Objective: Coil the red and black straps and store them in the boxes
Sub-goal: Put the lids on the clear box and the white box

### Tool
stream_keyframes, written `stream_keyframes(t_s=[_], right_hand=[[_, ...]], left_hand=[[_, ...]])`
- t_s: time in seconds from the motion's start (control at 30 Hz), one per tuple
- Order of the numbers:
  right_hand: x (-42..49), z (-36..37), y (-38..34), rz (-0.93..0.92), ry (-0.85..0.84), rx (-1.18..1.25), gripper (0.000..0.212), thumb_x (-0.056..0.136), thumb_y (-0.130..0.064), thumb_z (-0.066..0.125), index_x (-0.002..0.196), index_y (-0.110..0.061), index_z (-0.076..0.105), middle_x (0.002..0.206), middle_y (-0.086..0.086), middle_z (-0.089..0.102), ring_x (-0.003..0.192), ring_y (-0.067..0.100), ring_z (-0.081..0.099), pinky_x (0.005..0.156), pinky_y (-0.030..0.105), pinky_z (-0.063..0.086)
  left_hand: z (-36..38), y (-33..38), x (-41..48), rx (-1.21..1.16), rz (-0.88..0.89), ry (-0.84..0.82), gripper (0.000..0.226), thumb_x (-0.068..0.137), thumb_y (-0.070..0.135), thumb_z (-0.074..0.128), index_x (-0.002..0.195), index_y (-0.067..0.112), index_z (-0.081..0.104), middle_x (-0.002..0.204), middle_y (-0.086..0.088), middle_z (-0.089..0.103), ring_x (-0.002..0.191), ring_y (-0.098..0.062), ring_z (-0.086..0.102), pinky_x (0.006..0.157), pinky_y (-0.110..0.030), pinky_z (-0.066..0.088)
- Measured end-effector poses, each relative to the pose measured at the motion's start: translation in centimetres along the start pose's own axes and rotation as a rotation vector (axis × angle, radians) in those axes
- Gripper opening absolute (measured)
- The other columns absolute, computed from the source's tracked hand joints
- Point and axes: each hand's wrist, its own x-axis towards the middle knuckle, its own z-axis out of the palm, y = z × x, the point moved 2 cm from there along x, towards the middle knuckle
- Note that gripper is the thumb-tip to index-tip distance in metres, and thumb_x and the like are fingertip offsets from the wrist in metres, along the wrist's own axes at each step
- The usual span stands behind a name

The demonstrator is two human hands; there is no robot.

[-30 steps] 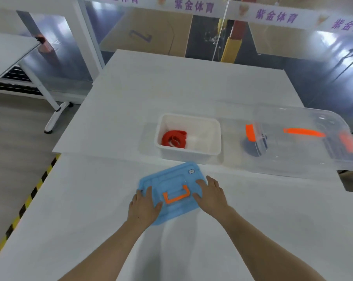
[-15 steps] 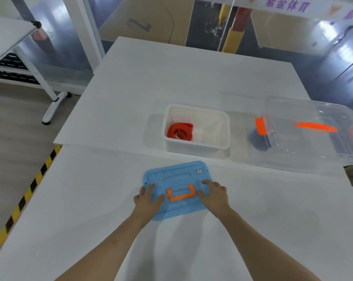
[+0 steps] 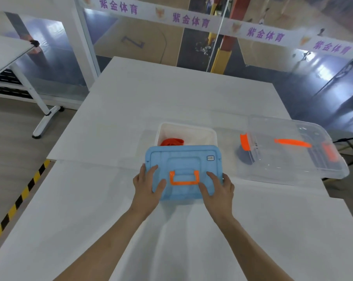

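A blue lid [image 3: 183, 161] with an orange handle is lifted off the table and held by both hands, its far edge covering the near rim of the white box [image 3: 186, 129]. My left hand [image 3: 148, 185] grips the lid's near left part, thumb on top. At the near right part my right hand [image 3: 219, 186] grips it the same way. The coiled red strap [image 3: 171, 141] lies inside the white box, partly hidden by the lid. A dark coiled shape [image 3: 243, 156] shows through the wall of the clear box [image 3: 293, 157] on the right.
The clear box carries a clear lid with an orange handle [image 3: 292, 142] and orange latches. White tables meet in a seam beneath the lid. Yellow-black floor tape [image 3: 19, 201] runs at the left. Another table's leg [image 3: 42, 116] stands far left.
Both hands have taken hold of the blue lid, raised it from the table and carried it away from me, over the near edge of the white box.
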Motion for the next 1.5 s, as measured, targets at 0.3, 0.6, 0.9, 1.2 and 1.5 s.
stream_keyframes(t_s=[0.3, 0.6, 0.9, 1.2, 1.5], right_hand=[[9.4, -1.6, -3.2, -0.061, -0.02, -0.096, 0.048, 0.099, -0.043, 0.068, 0.145, -0.029, 0.063, 0.155, 0.024, 0.041, 0.138, 0.044, 0.04, 0.118, 0.051, 0.037], [15.9, -0.8, -3.9, -0.013, -0.167, -0.204, 0.06, 0.099, -0.055, 0.06, 0.153, -0.031, 0.052, 0.152, 0.019, 0.041, 0.136, 0.041, 0.037, 0.116, 0.05, 0.039], [15.5, 0.2, -2.6, -0.105, -0.211, -0.326, 0.064, 0.098, -0.065, 0.054, 0.153, -0.034, 0.049, 0.165, 0.011, 0.027, 0.141, 0.036, 0.034, 0.117, 0.048, 0.037], [14.9, -0.2, -1.9, -0.14, -0.196, -0.362, 0.062, 0.1, -0.065, 0.051, 0.154, -0.033, 0.049, 0.165, 0.012, 0.029, 0.142, 0.036, 0.035, 0.117, 0.047, 0.039], [14.3, 0.4, -1.0, -0.137, -0.209, -0.322, 0.051, 0.106, -0.052, 0.051, 0.153, -0.032, 0.051, 0.17, 0.012, 0.025, 0.144, 0.037, 0.035, 0.12, 0.048, 0.038]], left_hand=[[-1.8, 6.6, 12.2, 0.182, 0.008, -0.048, 0.071, 0.095, 0.063, 0.053, 0.155, 0.03, 0.039, 0.167, -0.01, 0.02, 0.148, -0.034, 0.016, 0.121, -0.046, 0.023], [-0.9, 8.4, 19.7, 0.298, -0.045, -0.173, 0.087, 0.086, 0.069, 0.059, 0.158, 0.029, 0.032, 0.162, -0.006, 0.029, 0.15, -0.035, 0.015, 0.118, -0.049, 0.028], [1.6, 4.3, 18.6, 0.475, 0.046, -0.29, 0.081, 0.09, 0.057, 0.07, 0.159, 0.038, 0.03, 0.173, -0.006, -0.008, 0.157, -0.029, -0.008, 0.128, -0.045, 0.015], [2.1, 2.9, 18.2, 0.611, 0.173, -0.272, 0.081, 0.095, 0.062, 0.059, 0.162, 0.04, 0.019, 0.173, -0.012, -0.013, 0.159, -0.033, -0.01, 0.13, -0.049, 0.012], [2.4, 2.3, 17.3, 0.632, 0.157, -0.234, 0.08, 0.1, 0.06, 0.052, 0.163, 0.021, 0.022, 0.173, -0.013, -0.005, 0.158, -0.034, -0.003, 0.129, -0.048, 0.019]])
